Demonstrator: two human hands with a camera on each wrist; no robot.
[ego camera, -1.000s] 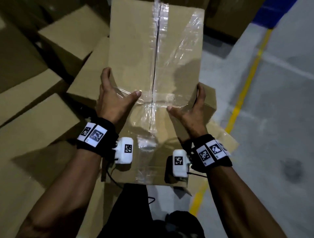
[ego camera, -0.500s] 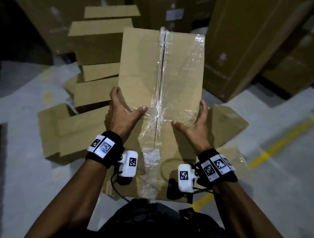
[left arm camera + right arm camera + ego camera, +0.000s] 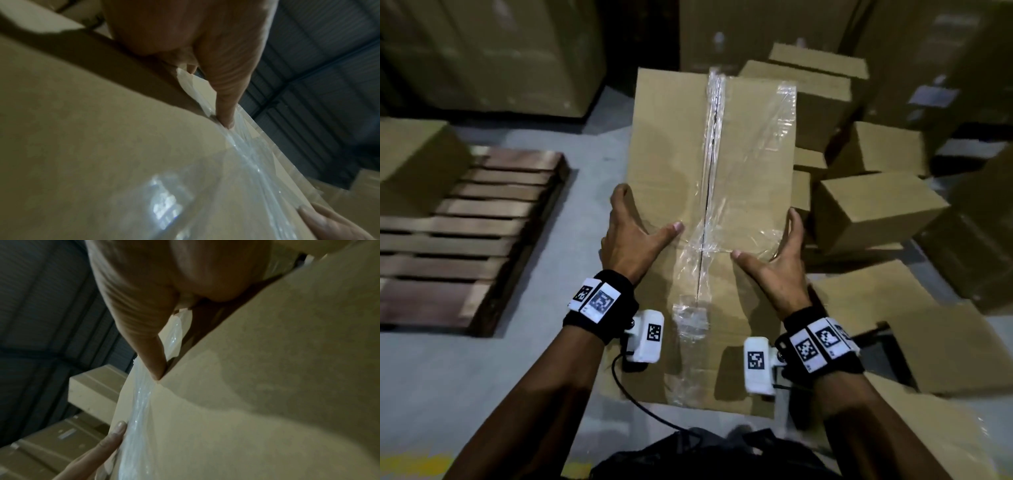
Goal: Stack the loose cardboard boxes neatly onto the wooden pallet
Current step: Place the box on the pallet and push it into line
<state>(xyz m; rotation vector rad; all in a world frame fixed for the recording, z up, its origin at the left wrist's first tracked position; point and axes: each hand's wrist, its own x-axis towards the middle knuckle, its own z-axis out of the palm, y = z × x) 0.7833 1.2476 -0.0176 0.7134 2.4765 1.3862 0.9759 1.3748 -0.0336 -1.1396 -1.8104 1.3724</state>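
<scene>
Far left: a box (image 3: 410, 161) on the far end of the pallet (image 3: 472, 233), slats bare toward the near end, on grey floor (image 3: 482, 370).

Centre: a long box (image 3: 671, 192) held up off the floor in front of the body, just right of the pallet and not over it, top face up, seam sealed with clear tape (image 3: 714, 144), loose film wrinkled across the right half.

Left hand (image 3: 631, 236) clamped on the box's left edge: thumb flat on the top face pointing toward the seam, fingers wrapped down over the side. From the left wrist view, thumb (image 3: 222, 91) pressed on the cardboard beside the tape; the other fingers hidden behind the edge. Wristband with printed markers and a white camera unit (image 3: 647, 334) below the wrist.

Right hand (image 3: 779, 253) clamped likewise on the right edge: thumb flat on the film-covered top, fingers over the side, only the forefinger visible from the head view. From the right wrist view, thumb (image 3: 148, 344) resting at the tape line; the remaining fingers out of sight.

Right: loose boxes (image 3: 873, 209) scattered and piled on the floor, some stacked two high, one flat carton (image 3: 928, 339) near the right wrist. Behind, tall cartons (image 3: 500, 51) along the back.
</scene>
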